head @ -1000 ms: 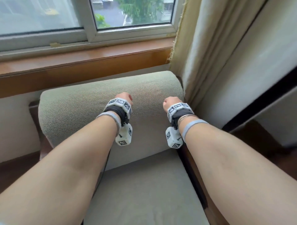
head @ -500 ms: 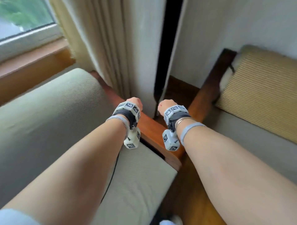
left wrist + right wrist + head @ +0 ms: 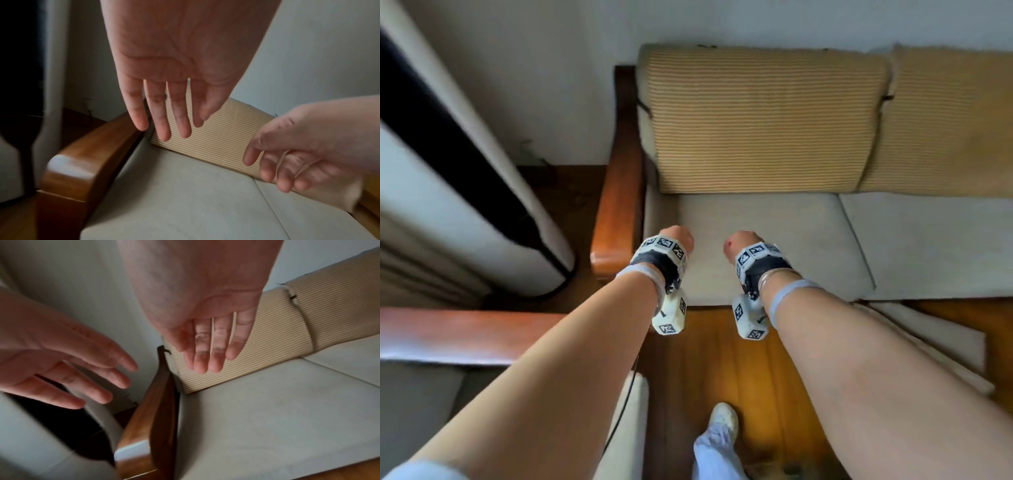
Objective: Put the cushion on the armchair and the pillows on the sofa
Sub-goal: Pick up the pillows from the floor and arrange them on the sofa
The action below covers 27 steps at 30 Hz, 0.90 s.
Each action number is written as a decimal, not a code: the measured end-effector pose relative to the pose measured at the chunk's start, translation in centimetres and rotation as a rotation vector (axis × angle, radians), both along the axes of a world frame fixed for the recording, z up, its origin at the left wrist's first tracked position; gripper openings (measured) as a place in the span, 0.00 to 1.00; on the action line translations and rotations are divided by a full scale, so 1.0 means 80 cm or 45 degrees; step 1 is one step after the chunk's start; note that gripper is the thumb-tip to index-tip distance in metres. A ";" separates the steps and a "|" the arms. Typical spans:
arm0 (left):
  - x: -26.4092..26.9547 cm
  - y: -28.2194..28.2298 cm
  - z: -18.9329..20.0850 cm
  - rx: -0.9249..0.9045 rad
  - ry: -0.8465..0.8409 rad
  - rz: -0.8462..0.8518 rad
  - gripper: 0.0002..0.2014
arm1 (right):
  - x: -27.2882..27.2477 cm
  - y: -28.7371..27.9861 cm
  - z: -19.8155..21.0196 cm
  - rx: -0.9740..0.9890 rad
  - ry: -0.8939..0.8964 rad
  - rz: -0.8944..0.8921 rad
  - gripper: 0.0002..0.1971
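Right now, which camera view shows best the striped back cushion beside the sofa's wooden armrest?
The head view: the striped back cushion shows whole there. The left wrist view shows only a part behind the left hand; the right wrist view shows it partly behind the right hand.

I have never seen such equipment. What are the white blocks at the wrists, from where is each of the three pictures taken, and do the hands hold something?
No machine here: a person works with bare hands. The white marked blocks strapped at the wrists are probably the wrist cameras. One picture comes from a head camera looking down at both arms. Another looks along the left hand, another along the right hand. Both hands are open, fingers relaxed, and hold nothing. They hover above the pale sofa seat cushion, in front of its striped back cushion; the wooden armrest is beside the left hand.
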State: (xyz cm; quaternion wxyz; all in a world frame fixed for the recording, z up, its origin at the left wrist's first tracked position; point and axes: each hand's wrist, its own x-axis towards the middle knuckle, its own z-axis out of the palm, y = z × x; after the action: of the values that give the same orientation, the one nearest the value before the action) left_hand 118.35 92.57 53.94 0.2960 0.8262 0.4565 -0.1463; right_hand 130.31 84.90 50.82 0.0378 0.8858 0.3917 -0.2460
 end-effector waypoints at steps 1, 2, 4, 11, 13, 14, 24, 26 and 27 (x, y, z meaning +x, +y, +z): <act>0.038 -0.007 -0.004 -0.020 0.016 -0.049 0.18 | 0.033 -0.012 -0.009 -0.032 0.007 -0.025 0.17; 0.073 -0.014 -0.009 -0.036 0.015 -0.084 0.17 | 0.065 -0.024 -0.018 -0.054 0.005 -0.033 0.17; 0.139 -0.033 -0.019 -0.043 0.033 -0.165 0.17 | 0.126 -0.053 -0.037 -0.126 0.002 -0.048 0.16; 0.328 -0.109 -0.062 -0.089 0.137 -0.600 0.19 | 0.282 -0.170 -0.106 -0.277 0.074 -0.275 0.14; 0.377 -0.130 -0.075 -0.095 0.148 -0.721 0.19 | 0.317 -0.201 -0.124 -0.251 0.135 -0.435 0.13; 0.401 -0.140 -0.082 -0.101 0.157 -0.779 0.19 | 0.335 -0.217 -0.134 -0.238 0.153 -0.520 0.12; 0.641 -0.228 -0.153 -0.191 0.282 -1.255 0.19 | 0.505 -0.328 -0.186 -0.346 0.281 -0.942 0.20; 0.687 -0.241 -0.166 -0.175 0.323 -1.340 0.19 | 0.536 -0.342 -0.193 -0.347 0.283 -1.013 0.18; 0.710 -0.249 -0.172 -0.153 0.337 -1.388 0.20 | 0.549 -0.351 -0.198 -0.332 0.277 -1.056 0.17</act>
State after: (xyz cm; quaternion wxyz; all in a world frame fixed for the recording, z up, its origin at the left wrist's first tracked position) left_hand 175.11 72.68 40.15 0.1644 0.8989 -0.0122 -0.4061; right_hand 174.24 56.84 34.97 0.0057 0.9247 -0.0292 -0.3794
